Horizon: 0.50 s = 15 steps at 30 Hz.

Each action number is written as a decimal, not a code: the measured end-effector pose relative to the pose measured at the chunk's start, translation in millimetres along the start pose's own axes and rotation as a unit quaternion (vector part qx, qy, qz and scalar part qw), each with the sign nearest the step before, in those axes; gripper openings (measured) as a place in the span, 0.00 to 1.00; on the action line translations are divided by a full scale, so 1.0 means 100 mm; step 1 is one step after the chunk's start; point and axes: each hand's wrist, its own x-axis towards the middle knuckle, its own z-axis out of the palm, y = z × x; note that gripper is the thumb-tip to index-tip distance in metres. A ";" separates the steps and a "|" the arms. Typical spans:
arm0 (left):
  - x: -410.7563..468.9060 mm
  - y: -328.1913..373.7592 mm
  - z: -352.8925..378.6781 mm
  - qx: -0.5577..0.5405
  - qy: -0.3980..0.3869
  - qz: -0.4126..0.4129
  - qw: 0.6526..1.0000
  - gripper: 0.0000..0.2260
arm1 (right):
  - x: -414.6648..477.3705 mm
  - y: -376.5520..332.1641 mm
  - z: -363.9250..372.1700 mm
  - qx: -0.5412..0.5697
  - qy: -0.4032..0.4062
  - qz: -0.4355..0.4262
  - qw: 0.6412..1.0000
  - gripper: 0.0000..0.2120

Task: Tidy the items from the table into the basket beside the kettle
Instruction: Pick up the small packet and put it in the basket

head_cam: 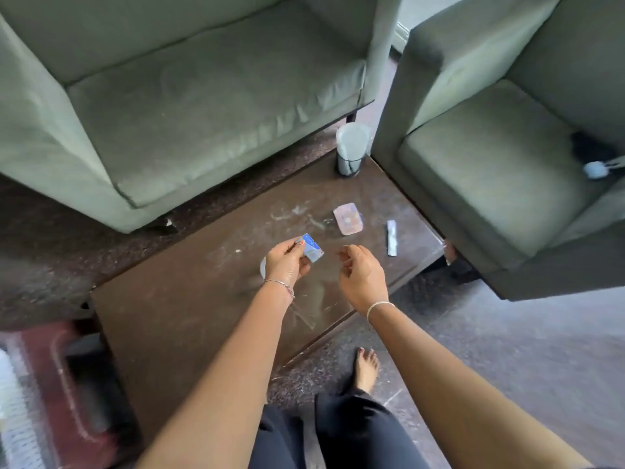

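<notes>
Packet [313, 252] pinched by left hand [287, 262], print blurred

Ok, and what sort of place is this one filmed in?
Likely a living room or lounge: a green sofa and a matching armchair stand around a low brown table on a stone floor.

A green sofa [203, 106] and matching armchair [500, 170] stand on speckled floor [507, 350], a red rug [40, 363] lower left.

A thin bracelet [278, 283] is worn on the left wrist, a pale bangle [380, 307] on the right; black trousers [355, 431] are worn, the foot [367, 367] bare.
</notes>
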 end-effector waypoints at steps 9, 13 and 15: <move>0.15 -0.17 1.08 -0.042 0.007 -0.054 0.998 0.06 | 0.70 1.18 -0.62 -0.032 -0.058 0.136 0.989 0.14; 0.38 -0.29 1.29 -0.031 0.018 -0.067 0.997 0.05 | 1.01 1.56 -0.57 -0.064 -0.093 0.163 0.980 0.13; 0.52 -0.37 1.35 -0.028 0.025 -0.074 0.997 0.04 | 1.16 1.72 -0.49 -0.075 -0.102 0.174 0.977 0.11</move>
